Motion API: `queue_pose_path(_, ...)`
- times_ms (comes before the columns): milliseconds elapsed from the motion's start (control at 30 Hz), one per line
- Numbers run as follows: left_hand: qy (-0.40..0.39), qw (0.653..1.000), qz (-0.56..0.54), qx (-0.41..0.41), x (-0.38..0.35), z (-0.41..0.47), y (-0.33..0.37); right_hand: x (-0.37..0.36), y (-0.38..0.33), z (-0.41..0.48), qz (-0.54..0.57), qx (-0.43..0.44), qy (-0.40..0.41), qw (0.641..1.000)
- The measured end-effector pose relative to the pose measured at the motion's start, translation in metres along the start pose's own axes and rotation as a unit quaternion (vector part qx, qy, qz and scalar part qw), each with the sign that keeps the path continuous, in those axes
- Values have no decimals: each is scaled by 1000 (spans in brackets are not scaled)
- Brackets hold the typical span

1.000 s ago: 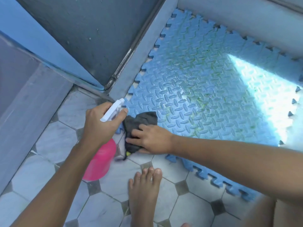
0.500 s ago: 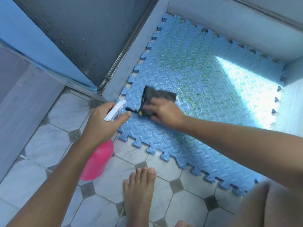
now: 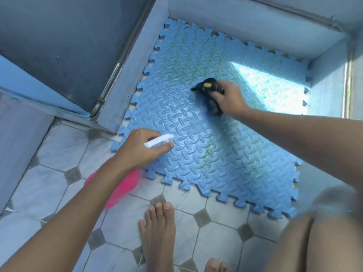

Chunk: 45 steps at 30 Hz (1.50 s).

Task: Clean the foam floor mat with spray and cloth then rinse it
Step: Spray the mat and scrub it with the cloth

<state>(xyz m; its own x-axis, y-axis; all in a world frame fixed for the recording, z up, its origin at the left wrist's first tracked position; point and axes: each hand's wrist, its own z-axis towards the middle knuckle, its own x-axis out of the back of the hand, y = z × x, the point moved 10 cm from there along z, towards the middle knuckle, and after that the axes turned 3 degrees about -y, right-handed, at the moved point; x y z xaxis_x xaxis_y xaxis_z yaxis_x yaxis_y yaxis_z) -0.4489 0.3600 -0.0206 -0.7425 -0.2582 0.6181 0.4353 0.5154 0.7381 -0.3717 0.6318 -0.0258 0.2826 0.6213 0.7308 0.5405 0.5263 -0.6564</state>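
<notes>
Where the tiled floor (image 3: 59, 148) meets a low grey step, the blue foam mat (image 3: 196, 140) lies flat. Its far edges tuck into the corner of the step and its near, jigsaw-toothed edge rests on the tiles. Faint greenish marks show on its patterned surface, and a bright patch of sunlight falls across its far right part.

A dark cloth (image 3: 209, 91) with a small yellow spot sits bunched on the mat's far middle, pressed down by the right hand (image 3: 229, 99), whose fingers curl over and grip it. The cloth is blurred, so its folds cannot be made out.

Over the mat's near left corner, the left hand (image 3: 137, 150) is wrapped around the white head of a spray bottle (image 3: 159, 140), the nozzle pointing toward the mat's middle. The bottle's pink body shows below the wrist, over the tiles. The two hands are well apart.

A bare foot (image 3: 157, 232) stands on the tiles just in front of the mat, and a bent knee (image 3: 322, 236) fills the lower right. A dark door panel (image 3: 68, 46) rises at the upper left.
</notes>
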Motion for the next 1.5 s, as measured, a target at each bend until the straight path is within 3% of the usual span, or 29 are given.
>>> queue_pose_path(100, -36, 998, 45, 13, -23, 7, -3, 57, 24, 12, 66, -50, 82, 993)
queue_pose_path(233, -42, 999, -2, -14, -26, 13, 12, 102, 45, 12, 93, -58, 110, 988)
queue_pose_path(367, -66, 998, -17, -10, -38, 24, 22, 113, 70, -10, 209, -72, 141, 965)
queue_pose_path(567, -221, 974, 46, 22, -101, 15, 5, 140, 109, -26, 148, -97, 171, 969)
queue_pose_path(767, -149, 989, 9, -2, -84, 21, 21, 158, 133, -30, 141, -123, 190, 964)
queue_pose_path(867, -173, 984, 14, -35, -84, 27, 37, 171, 151, -39, 129, -150, 216, 956)
queue_pose_path(1067, -101, 991, 75, -48, -92, 33, 56, 185, 178, -67, 65, -208, 224, 950)
queue_pose_path(1300, -205, 975, -22, -79, -125, 27, 78, 179, 190, -80, -42, -226, 166, 959)
queue_pose_path(1500, -206, 973, -69, -72, -134, 22, 83, 180, 188, -82, -114, -205, 149, 961)
